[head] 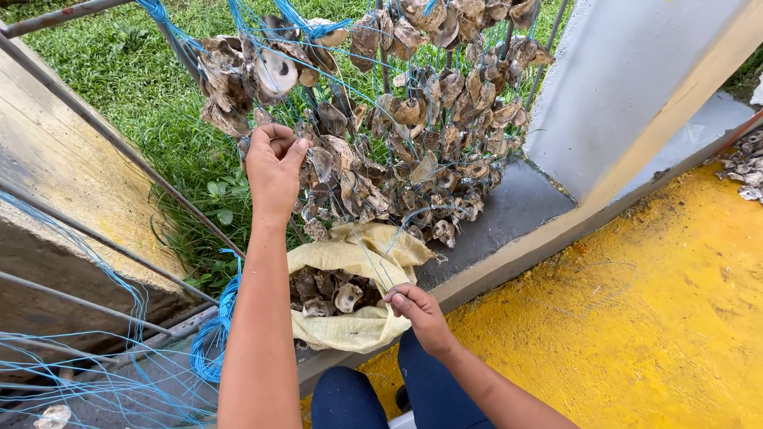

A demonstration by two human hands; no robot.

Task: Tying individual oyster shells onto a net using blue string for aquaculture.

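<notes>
Ahead of you a dense curtain of grey oyster shells strung on blue cords (413, 119) blocks reach, grey metal rails (111, 139) fence the left, and bare yellow painted floor (636, 318) lies open rightward.

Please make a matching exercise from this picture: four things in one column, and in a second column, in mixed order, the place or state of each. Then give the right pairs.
Things:
1. left hand
2. right hand
3. sack
4. shell strings

Places or states:
A. open, lies low by the knees, shells inside
B. hang from blue line in front of the grass
C. raised, fingers on the hanging shells
D. low, pinches blue line at the sack's edge

Pairs: 1-C, 2-D, 3-A, 4-B
</notes>
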